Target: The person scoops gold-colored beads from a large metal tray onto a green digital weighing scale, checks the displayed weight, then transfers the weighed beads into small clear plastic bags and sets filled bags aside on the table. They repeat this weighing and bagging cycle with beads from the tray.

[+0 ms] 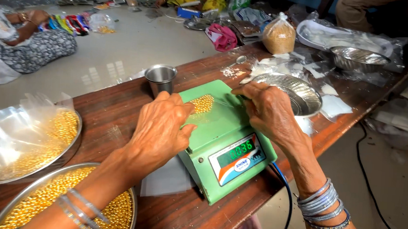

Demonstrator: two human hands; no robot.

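Note:
A green digital scale (221, 144) sits on the wooden table (114, 113) with a small heap of gold beads (202, 103) on its platform. My left hand (163, 128) rests on the platform's left edge, fingers curled beside the beads. My right hand (268, 109) lies over the platform's right side, fingers closed near the rim of a steel bowl (304, 94); whether it pinches anything is hidden.
Two steel pans of gold beads (113, 212) (66, 125) stand at the left, one under a clear plastic bag (14, 131). A steel cup (161, 76), another bowl (358, 58), plastic packets (282, 65) and a bag of grain (278, 36) are behind. People sit on the floor beyond.

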